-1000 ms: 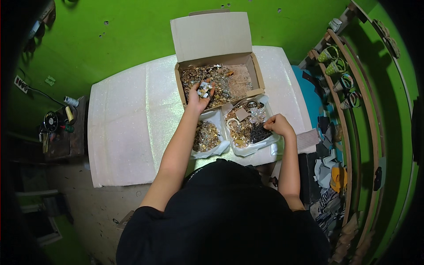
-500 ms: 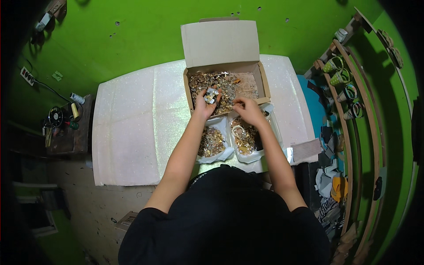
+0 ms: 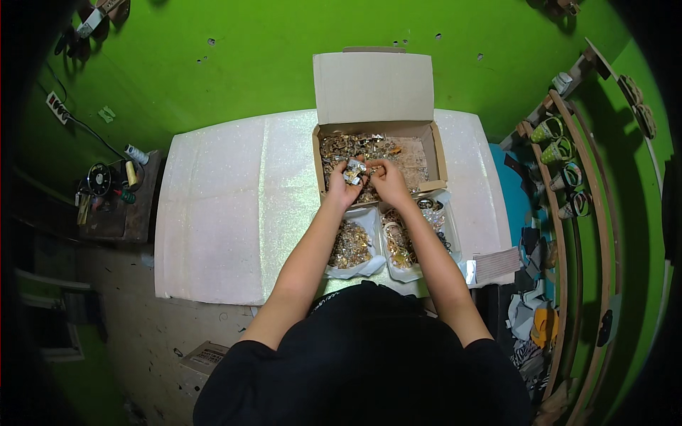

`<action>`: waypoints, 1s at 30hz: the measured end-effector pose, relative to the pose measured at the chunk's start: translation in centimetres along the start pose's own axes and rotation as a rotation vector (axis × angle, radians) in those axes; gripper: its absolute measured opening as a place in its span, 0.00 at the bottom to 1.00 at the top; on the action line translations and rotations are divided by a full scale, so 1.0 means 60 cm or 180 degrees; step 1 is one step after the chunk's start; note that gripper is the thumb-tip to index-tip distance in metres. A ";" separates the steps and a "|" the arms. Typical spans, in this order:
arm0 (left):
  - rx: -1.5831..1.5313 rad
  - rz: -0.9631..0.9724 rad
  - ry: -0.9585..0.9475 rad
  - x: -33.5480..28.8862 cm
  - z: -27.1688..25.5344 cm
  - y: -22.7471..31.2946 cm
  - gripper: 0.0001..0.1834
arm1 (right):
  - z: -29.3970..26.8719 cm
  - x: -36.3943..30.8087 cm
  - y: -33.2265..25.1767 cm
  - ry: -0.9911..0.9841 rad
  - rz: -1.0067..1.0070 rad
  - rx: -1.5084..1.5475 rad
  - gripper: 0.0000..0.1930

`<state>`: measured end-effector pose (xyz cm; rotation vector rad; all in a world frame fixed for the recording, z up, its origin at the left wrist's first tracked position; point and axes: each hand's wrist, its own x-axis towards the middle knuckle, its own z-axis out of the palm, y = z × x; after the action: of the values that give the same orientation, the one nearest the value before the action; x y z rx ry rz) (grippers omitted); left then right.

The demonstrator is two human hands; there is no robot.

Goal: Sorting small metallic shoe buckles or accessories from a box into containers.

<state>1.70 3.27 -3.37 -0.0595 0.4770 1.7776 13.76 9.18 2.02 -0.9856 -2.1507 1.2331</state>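
Observation:
My left hand is cupped around a small heap of shiny silver and gold metal pieces. Close beside it, my right hand has its fingertips pinched together; whatever they hold is too small to make out. Both hands are over the front part of an open cardboard box, where many small metal trinkets lie loose, thickest on the left. Nearer to me, below my wrists, sit two plastic-lined trays: the left tray with gold and silver bits, the right tray with rings and jewellery-like pieces, partly covered by my right forearm.
The box lid stands raised against the green wall. A glittery white cover lies on the table, with a striped grey piece at its right front corner. A wooden rack with sandals is at right; a small dark table with spools at left.
My right hand has come in toward my left hand, and the two are now almost touching. The left still holds its metal pieces. The whole view has shifted slightly.

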 end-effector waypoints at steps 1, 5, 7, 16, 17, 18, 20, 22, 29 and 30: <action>-0.0074 0.0089 0.0298 0.001 0.008 -0.005 0.15 | -0.007 0.006 -0.002 -0.0060 -0.0062 0.0110 0.13; -0.0192 0.0153 0.0429 -0.004 0.020 -0.003 0.14 | -0.023 0.020 -0.024 -0.0162 -0.0218 0.0409 0.12; -0.0327 0.0160 0.0460 -0.006 0.025 -0.003 0.13 | -0.028 0.029 -0.031 -0.0195 -0.0301 0.0576 0.12; -0.0469 0.0113 0.0407 -0.006 0.019 -0.005 0.12 | -0.061 0.047 -0.080 -0.0329 -0.0529 0.0961 0.12; -0.0445 0.0111 0.0423 -0.006 0.017 -0.005 0.12 | -0.065 0.045 -0.083 -0.0361 -0.0580 0.1017 0.11; -0.0444 0.0104 0.0421 -0.006 0.019 -0.006 0.12 | -0.070 0.043 -0.084 -0.0355 -0.0577 0.1015 0.11; -0.0409 0.0106 0.0451 -0.006 0.021 -0.008 0.13 | -0.080 0.034 -0.081 -0.0328 -0.0663 0.0924 0.10; -0.0378 0.0097 0.0436 -0.007 0.021 -0.008 0.13 | -0.089 0.022 -0.073 -0.0262 -0.0707 0.0988 0.09; -0.0321 0.0052 0.0447 -0.009 0.020 -0.004 0.13 | -0.148 -0.055 -0.011 -0.0035 -0.0071 0.0963 0.09; -0.0315 0.0045 0.0453 -0.009 0.022 -0.004 0.13 | -0.156 -0.068 -0.001 0.0003 0.0073 0.0995 0.09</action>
<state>2.36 3.29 -2.07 -0.2539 0.4920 1.8176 22.76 11.02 6.47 -0.8765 -1.8739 1.5216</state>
